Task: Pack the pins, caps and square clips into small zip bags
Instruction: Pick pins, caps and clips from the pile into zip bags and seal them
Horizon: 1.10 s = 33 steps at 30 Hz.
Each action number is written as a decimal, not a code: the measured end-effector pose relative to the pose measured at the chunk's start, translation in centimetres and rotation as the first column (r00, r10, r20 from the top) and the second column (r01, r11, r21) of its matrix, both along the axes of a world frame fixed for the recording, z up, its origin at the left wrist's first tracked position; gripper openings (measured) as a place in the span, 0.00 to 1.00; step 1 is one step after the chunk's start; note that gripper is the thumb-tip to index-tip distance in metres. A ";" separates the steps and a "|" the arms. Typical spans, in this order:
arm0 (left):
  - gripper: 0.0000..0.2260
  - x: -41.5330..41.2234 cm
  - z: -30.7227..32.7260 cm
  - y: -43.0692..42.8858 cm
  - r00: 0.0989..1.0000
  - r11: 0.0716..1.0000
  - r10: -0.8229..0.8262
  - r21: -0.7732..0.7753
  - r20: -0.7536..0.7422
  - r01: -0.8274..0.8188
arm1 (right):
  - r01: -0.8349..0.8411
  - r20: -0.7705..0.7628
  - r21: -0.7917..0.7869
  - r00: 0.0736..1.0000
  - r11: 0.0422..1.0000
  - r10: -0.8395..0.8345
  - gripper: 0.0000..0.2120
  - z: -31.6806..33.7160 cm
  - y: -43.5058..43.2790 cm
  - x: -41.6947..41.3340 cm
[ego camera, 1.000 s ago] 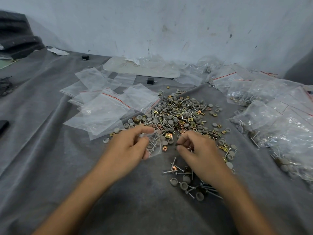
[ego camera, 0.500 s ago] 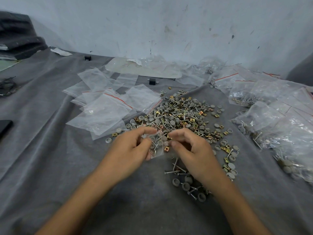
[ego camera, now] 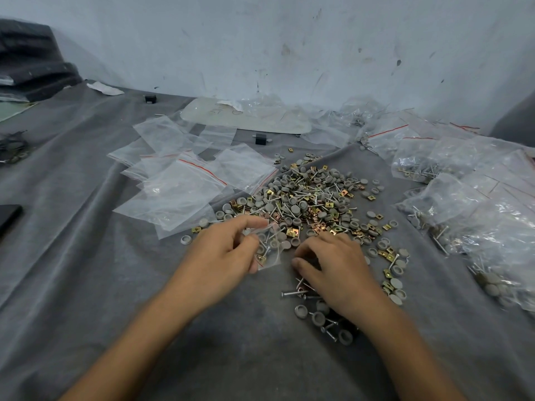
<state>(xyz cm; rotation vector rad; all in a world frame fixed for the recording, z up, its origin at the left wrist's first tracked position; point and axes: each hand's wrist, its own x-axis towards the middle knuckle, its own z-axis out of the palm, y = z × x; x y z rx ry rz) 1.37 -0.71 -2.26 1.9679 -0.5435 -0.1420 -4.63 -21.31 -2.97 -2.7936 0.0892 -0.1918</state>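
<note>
A big heap of grey round caps, metal pins and brass square clips (ego camera: 307, 198) lies on the grey cloth. My left hand (ego camera: 223, 256) pinches a small zip bag (ego camera: 269, 250) by its mouth; pins, caps and a brass clip show through the plastic. My right hand (ego camera: 333, 267) rests palm down just right of the bag, fingers curled onto the cloth over loose pins (ego camera: 292, 293). What its fingertips hold is hidden. More caps (ego camera: 318, 316) and pins lie below that hand.
Empty zip bags (ego camera: 176, 186) are spread to the left of the heap. Filled bags (ego camera: 463, 204) pile up along the right side. Small black blocks (ego camera: 260, 138) and a white sheet (ego camera: 246, 117) lie near the wall. A dark flat object (ego camera: 8, 218) sits at the left edge.
My right hand went to the bag's mouth, then dropped down and right onto the loose pins. My left hand kept hold of the bag.
</note>
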 end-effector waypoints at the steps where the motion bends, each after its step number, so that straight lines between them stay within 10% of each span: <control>1: 0.16 0.0 0.0 0.0 1.000 1.000 -0.002 0.001 0.001 0.002 | 0.002 0.014 -0.009 1.000 1.000 -0.002 0.06 0.0 -0.1 0.0; 6: 0.16 -0.1 0.1 0.1 1.000 1.000 -0.008 -0.006 -0.002 0.008 | -0.017 0.206 0.186 0.978 0.982 -0.022 0.04 0.2 -0.6 -0.3; 11: 0.15 -0.2 0.1 -0.1 1.000 1.000 0.002 0.015 0.017 -0.002 | -0.195 0.307 0.620 0.952 0.760 -0.007 0.08 0.7 1.1 -0.7; 16: 0.13 0.1 -0.3 -0.2 1.000 1.000 0.010 -0.016 0.010 -0.010 | -0.248 0.261 0.692 0.961 0.677 0.085 0.11 0.9 2.4 -0.7; 23: 0.14 0.2 -0.4 0.0 1.000 1.000 -0.004 0.002 0.029 0.004 | -0.183 0.055 0.265 0.983 0.947 0.175 0.03 1.6 -1.7 -1.9; 33: 0.15 0.1 -0.5 0.0 0.999 1.000 -0.016 -0.006 0.031 0.016 | -0.243 -0.188 0.157 0.944 0.957 0.270 0.10 1.4 -2.0 -1.9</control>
